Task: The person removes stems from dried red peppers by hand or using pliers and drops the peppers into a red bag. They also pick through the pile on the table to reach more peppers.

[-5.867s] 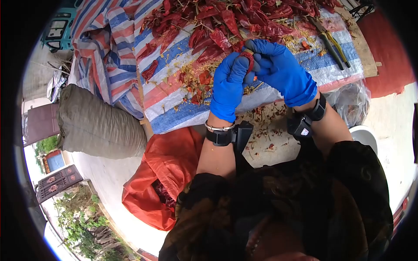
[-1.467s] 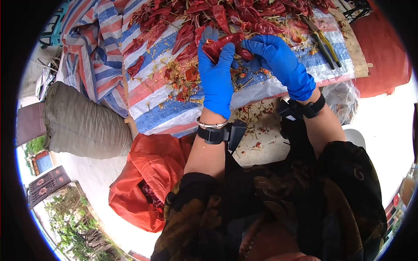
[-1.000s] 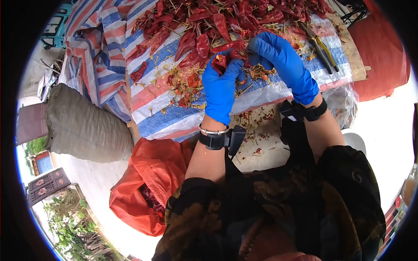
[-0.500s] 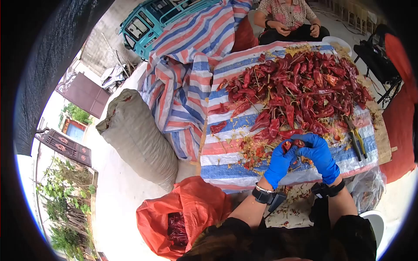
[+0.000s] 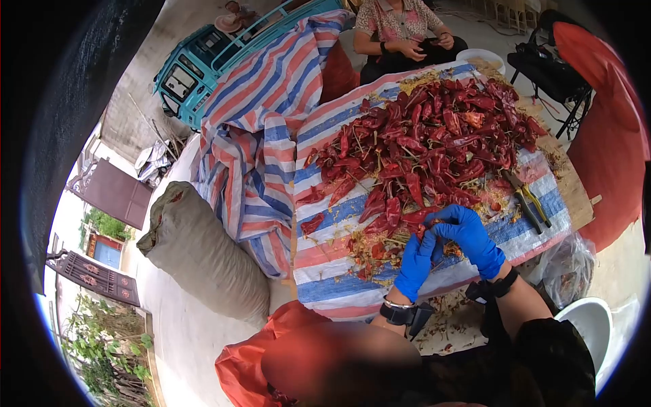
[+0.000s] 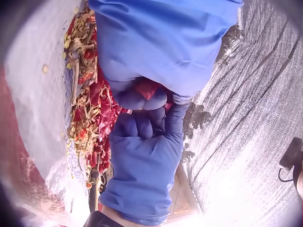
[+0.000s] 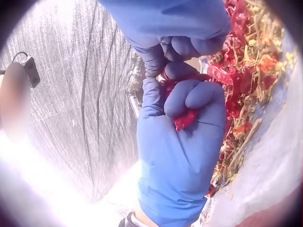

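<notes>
In the head view, both hands wear blue gloves and meet over the near edge of a striped woven sheet (image 5: 325, 290). My left hand (image 5: 415, 263) curls its fingers round a dried red chili (image 7: 183, 119), whose end pokes out below the fingers in the right wrist view. My right hand (image 5: 471, 237) comes from the other side, thumb and bent fingertips pinching the chili's other end against the left fingertips. The gloves hide most of the chili. Just beyond the hands spreads a large heap of dried chilies (image 5: 434, 146), with seeds and stem bits (image 5: 371, 247) scattered nearer.
Yellow-handled pliers (image 5: 527, 202) lie right of the heap. An orange-red sack (image 5: 247, 363) and a full grey sack (image 5: 203, 247) stand left; a white basin (image 5: 588, 329) is at lower right. Another person (image 5: 403, 34) sits beyond the sheet, near a teal vehicle (image 5: 196, 74).
The head view has tilted up, bringing the whole heap and the other person into sight. My hands, slightly apart a second ago with the chili between them, have closed together round it.
</notes>
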The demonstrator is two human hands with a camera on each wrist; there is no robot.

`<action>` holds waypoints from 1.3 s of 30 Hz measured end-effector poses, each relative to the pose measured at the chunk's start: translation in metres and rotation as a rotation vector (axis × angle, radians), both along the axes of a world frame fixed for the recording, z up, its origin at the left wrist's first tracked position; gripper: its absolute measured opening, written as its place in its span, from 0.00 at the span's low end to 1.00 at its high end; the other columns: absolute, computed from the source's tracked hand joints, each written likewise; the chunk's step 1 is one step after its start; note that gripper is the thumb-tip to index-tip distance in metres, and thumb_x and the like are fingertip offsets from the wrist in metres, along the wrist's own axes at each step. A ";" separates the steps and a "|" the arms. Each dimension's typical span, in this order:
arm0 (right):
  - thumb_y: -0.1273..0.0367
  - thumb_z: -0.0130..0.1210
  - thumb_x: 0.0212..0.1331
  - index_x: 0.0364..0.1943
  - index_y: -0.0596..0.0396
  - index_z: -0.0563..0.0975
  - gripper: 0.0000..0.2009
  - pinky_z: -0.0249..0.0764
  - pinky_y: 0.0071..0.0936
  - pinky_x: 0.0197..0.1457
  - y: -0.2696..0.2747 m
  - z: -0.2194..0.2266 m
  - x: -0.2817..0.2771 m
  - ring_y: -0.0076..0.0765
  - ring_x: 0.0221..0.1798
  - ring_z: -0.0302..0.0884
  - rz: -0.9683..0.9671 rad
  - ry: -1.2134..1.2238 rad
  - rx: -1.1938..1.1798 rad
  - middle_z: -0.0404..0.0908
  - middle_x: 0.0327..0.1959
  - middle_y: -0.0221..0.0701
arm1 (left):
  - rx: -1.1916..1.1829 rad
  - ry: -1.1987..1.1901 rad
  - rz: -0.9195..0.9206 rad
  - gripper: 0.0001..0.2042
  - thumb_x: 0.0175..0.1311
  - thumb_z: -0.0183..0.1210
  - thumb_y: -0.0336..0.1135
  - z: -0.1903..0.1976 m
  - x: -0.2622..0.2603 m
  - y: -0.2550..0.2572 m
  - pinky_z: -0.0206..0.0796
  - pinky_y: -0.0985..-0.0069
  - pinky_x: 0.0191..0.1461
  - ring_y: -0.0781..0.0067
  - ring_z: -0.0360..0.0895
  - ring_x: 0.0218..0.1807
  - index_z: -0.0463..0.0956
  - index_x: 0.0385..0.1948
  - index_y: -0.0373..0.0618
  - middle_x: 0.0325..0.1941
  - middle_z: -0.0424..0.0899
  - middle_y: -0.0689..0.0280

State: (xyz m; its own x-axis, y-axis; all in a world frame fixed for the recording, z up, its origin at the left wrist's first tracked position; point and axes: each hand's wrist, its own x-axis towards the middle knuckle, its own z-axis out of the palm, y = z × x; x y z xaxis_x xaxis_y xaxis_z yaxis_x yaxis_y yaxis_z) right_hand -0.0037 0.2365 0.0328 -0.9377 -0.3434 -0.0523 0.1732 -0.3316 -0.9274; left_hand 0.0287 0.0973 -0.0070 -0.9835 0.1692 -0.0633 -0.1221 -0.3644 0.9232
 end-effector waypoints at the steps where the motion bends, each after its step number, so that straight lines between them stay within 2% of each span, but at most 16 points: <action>1: 0.75 0.57 0.51 0.38 0.61 0.75 0.10 0.72 0.20 0.39 0.000 -0.003 -0.002 0.22 0.34 0.74 -0.026 0.049 0.051 0.78 0.33 0.30 | 0.034 0.024 0.006 0.13 0.64 0.49 0.41 0.005 0.001 0.003 0.52 0.86 0.26 0.87 0.60 0.23 0.69 0.44 0.44 0.25 0.70 0.75; 3: 0.74 0.56 0.52 0.39 0.61 0.75 0.10 0.71 0.20 0.40 0.002 -0.002 -0.004 0.22 0.35 0.74 -0.058 0.096 0.104 0.78 0.33 0.30 | 0.069 0.046 0.005 0.13 0.64 0.49 0.41 0.005 -0.001 0.006 0.51 0.86 0.25 0.87 0.60 0.23 0.69 0.44 0.44 0.25 0.69 0.76; 6: 0.71 0.56 0.54 0.40 0.59 0.75 0.10 0.70 0.20 0.42 0.012 0.014 -0.002 0.21 0.36 0.73 0.016 0.077 0.085 0.78 0.36 0.28 | -0.045 0.077 0.064 0.12 0.64 0.50 0.40 0.001 -0.004 0.006 0.51 0.86 0.24 0.86 0.59 0.22 0.69 0.43 0.45 0.25 0.70 0.76; 8: 0.69 0.55 0.55 0.40 0.59 0.75 0.11 0.69 0.20 0.43 0.024 0.029 0.000 0.20 0.37 0.72 -0.011 0.111 0.176 0.77 0.39 0.27 | 0.029 -0.064 0.165 0.11 0.63 0.51 0.39 0.002 -0.005 0.003 0.50 0.86 0.23 0.86 0.60 0.22 0.70 0.42 0.46 0.26 0.72 0.75; 9: 0.68 0.57 0.53 0.41 0.59 0.74 0.13 0.69 0.23 0.40 0.028 0.031 -0.002 0.22 0.36 0.71 -0.115 0.291 0.310 0.76 0.35 0.27 | 0.029 -0.066 0.166 0.11 0.63 0.51 0.39 0.005 -0.006 0.003 0.50 0.86 0.23 0.86 0.60 0.22 0.70 0.42 0.46 0.26 0.72 0.75; 10: 0.68 0.57 0.53 0.41 0.59 0.74 0.13 0.69 0.23 0.40 0.036 0.036 -0.002 0.22 0.36 0.71 -0.113 0.287 0.311 0.76 0.35 0.27 | 0.043 -0.091 0.212 0.10 0.63 0.51 0.39 0.008 -0.006 0.003 0.52 0.86 0.24 0.86 0.62 0.23 0.71 0.41 0.47 0.26 0.72 0.75; 12: 0.68 0.59 0.50 0.39 0.57 0.74 0.13 0.69 0.27 0.38 0.056 0.043 -0.002 0.32 0.34 0.73 -0.439 0.521 0.910 0.75 0.31 0.32 | 0.071 -0.138 0.305 0.08 0.62 0.52 0.39 0.014 -0.004 0.004 0.55 0.86 0.24 0.85 0.66 0.25 0.72 0.38 0.48 0.26 0.74 0.75; 15: 0.72 0.59 0.45 0.35 0.56 0.74 0.11 0.69 0.34 0.37 0.098 0.025 -0.011 0.47 0.35 0.72 -0.786 0.840 1.194 0.75 0.32 0.37 | 0.057 -0.162 0.300 0.08 0.62 0.53 0.40 0.008 -0.003 -0.003 0.60 0.86 0.27 0.84 0.69 0.28 0.73 0.36 0.49 0.27 0.75 0.74; 19: 0.73 0.58 0.43 0.35 0.56 0.74 0.11 0.69 0.36 0.37 0.148 0.007 -0.009 0.47 0.36 0.72 -0.855 0.831 1.361 0.75 0.32 0.37 | 0.066 -0.154 0.341 0.08 0.61 0.54 0.41 0.002 -0.002 -0.010 0.63 0.87 0.30 0.84 0.72 0.30 0.74 0.35 0.49 0.29 0.77 0.72; 21: 0.75 0.57 0.40 0.32 0.55 0.74 0.11 0.68 0.38 0.38 0.165 -0.009 -0.008 0.49 0.37 0.72 -0.864 0.699 1.482 0.75 0.32 0.38 | 0.066 -0.145 0.351 0.09 0.61 0.54 0.41 0.002 -0.001 -0.013 0.63 0.86 0.30 0.84 0.72 0.29 0.74 0.35 0.48 0.29 0.77 0.72; 22: 0.75 0.57 0.40 0.32 0.55 0.74 0.11 0.68 0.38 0.38 0.173 -0.020 -0.008 0.49 0.37 0.72 -0.861 0.698 1.482 0.75 0.32 0.38 | 0.068 -0.132 0.360 0.09 0.60 0.55 0.41 0.003 -0.001 -0.013 0.63 0.86 0.29 0.83 0.72 0.29 0.74 0.35 0.48 0.29 0.78 0.72; 24: 0.74 0.56 0.38 0.28 0.54 0.74 0.09 0.68 0.38 0.38 0.183 -0.039 -0.012 0.49 0.37 0.72 -0.754 0.428 1.485 0.74 0.31 0.39 | 0.080 -0.138 0.369 0.09 0.60 0.55 0.41 0.006 0.001 -0.013 0.63 0.86 0.29 0.83 0.72 0.29 0.74 0.35 0.47 0.29 0.78 0.72; 31: 0.74 0.56 0.36 0.25 0.53 0.73 0.07 0.68 0.38 0.35 0.183 -0.047 -0.011 0.49 0.33 0.72 -0.822 0.522 1.587 0.73 0.27 0.39 | 0.107 -0.137 0.365 0.11 0.59 0.56 0.42 0.009 0.010 -0.015 0.65 0.83 0.32 0.82 0.74 0.30 0.75 0.37 0.48 0.32 0.79 0.70; 34: 0.73 0.55 0.38 0.26 0.54 0.72 0.08 0.67 0.39 0.34 0.182 -0.044 -0.010 0.51 0.33 0.72 -0.789 0.465 1.545 0.74 0.26 0.40 | 0.100 -0.143 0.390 0.12 0.58 0.57 0.43 0.010 0.014 -0.017 0.67 0.82 0.35 0.81 0.75 0.32 0.74 0.38 0.48 0.33 0.79 0.70; 36: 0.73 0.54 0.40 0.28 0.56 0.70 0.08 0.67 0.39 0.33 0.176 -0.035 -0.007 0.53 0.32 0.72 -0.784 0.299 1.343 0.74 0.28 0.42 | 0.108 -0.145 0.397 0.13 0.58 0.57 0.44 0.010 0.018 -0.018 0.67 0.82 0.35 0.80 0.76 0.33 0.74 0.39 0.48 0.33 0.79 0.69; 39: 0.74 0.52 0.43 0.31 0.56 0.68 0.09 0.67 0.39 0.33 0.170 -0.027 -0.001 0.54 0.33 0.73 -0.808 0.303 1.269 0.74 0.28 0.43 | 0.125 -0.133 0.401 0.14 0.58 0.57 0.44 0.009 0.023 -0.019 0.67 0.81 0.36 0.80 0.76 0.33 0.74 0.40 0.47 0.34 0.79 0.69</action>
